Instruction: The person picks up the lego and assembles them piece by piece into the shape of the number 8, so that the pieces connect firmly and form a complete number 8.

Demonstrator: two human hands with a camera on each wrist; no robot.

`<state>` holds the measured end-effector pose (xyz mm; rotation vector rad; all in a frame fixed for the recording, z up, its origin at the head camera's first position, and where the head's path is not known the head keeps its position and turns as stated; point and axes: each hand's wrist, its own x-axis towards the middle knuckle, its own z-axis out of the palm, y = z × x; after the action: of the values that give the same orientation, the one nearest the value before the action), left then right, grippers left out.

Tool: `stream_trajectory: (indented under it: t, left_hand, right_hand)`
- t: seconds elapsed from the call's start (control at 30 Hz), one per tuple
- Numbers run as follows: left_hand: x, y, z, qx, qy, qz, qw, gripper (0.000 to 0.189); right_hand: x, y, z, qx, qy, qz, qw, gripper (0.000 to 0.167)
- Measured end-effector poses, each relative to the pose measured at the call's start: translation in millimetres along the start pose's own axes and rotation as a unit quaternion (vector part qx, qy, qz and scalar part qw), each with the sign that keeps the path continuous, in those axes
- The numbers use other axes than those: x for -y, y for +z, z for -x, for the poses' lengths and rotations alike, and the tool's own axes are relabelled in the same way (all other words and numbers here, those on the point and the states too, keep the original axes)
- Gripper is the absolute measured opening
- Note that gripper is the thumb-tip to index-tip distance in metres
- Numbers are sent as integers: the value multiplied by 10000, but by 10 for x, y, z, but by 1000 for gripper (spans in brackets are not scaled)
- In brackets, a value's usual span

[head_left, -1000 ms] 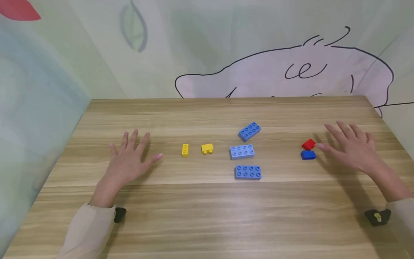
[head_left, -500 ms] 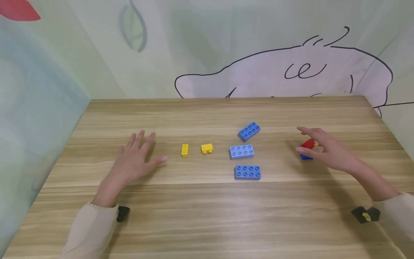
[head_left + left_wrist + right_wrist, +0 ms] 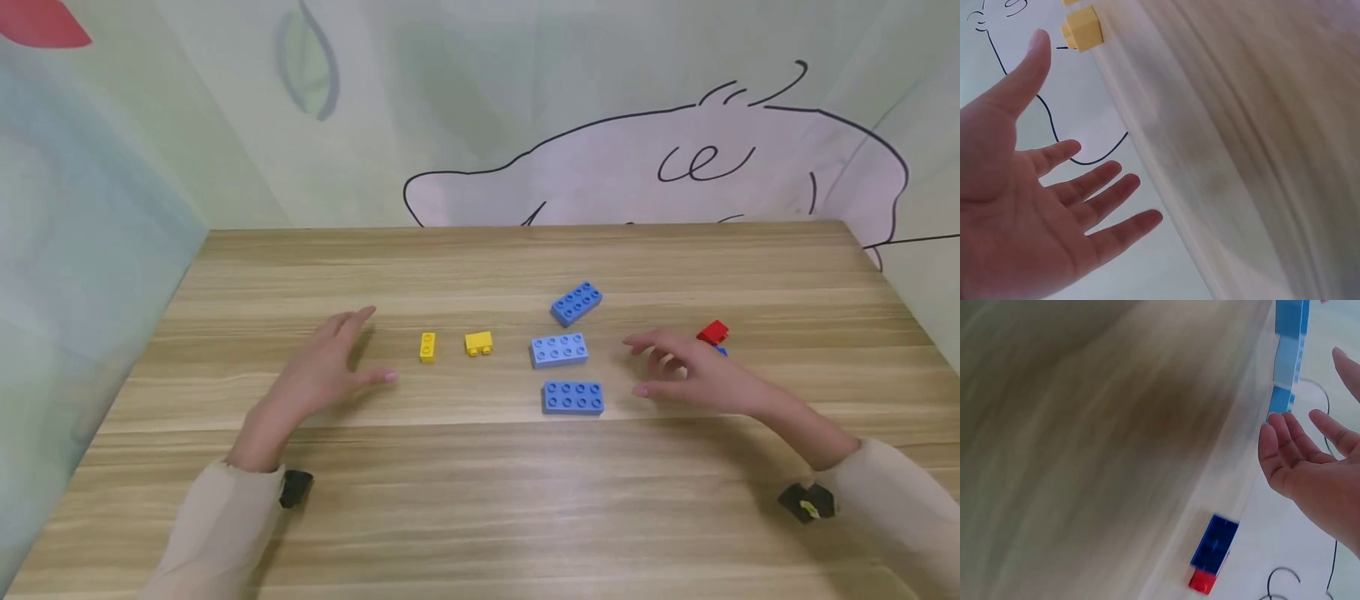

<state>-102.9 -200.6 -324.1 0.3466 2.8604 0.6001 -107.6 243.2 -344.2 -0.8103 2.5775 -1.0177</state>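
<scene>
Left grip [image 3: 315,375]: wide, thumb well apart from the fingers, holding nothing. Right grip [image 3: 697,375]: also without a hold, fingers loosely bent, thumb parted from them.

Landmark: the pale blue brick [image 3: 559,352], studs up on the tabletop [image 3: 465,508]. Your right grip is near it, on its right. Your left grip is well to its left, thumb and fingers toward the upright two-stud yellow brick [image 3: 427,347], the brick nearest that grip. Between that one and the landmark, the other yellow brick [image 3: 479,342] lies on its side, studs toward you.

Just beyond the landmark, an angled blue brick [image 3: 576,303]; just on your side of it, a straight blue brick [image 3: 573,398]. Well to its right, past your right fingers, the red brick [image 3: 713,332] and dark blue brick [image 3: 1215,544], side by side; your right grip partly hides the dark blue one from the head view.

Behind the landmark, a wall [image 3: 450,100] with a black line drawing.
</scene>
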Motion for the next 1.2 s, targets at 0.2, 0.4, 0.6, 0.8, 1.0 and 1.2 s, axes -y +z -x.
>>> stream_trajectory:
  t: [0.2, 0.4, 0.6, 0.8, 1.0, 1.2]
  left_hand:
    - [-57, -1, -56, 107, 66, 326, 9994, 83]
    - [-99, -1, -131, 159, 354, 512, 9979, 73]
    - [-136, 29, -215, 306, 400, 715, 9962, 67]
    - [-163, 58, -308, 390, 414, 948, 9939, 60]
    - [-181, 76, -388, 533, 399, 1070, 9920, 53]
    - [-202, 108, -418, 570, 454, 1106, 9912, 46]
  right_hand:
    - [90, 122, -68, 197, -100, -249, 9994, 54]
    - [142, 231, -135, 500, -25, -586, 9970, 53]
    - [182, 298, -184, 695, -53, -793, 9944, 50]
    - [186, 328, -196, 695, -19, -815, 9942, 49]
    - [202, 333, -200, 686, 22, -822, 9943, 46]
    - [202, 337, -207, 716, 45, -789, 9943, 41]
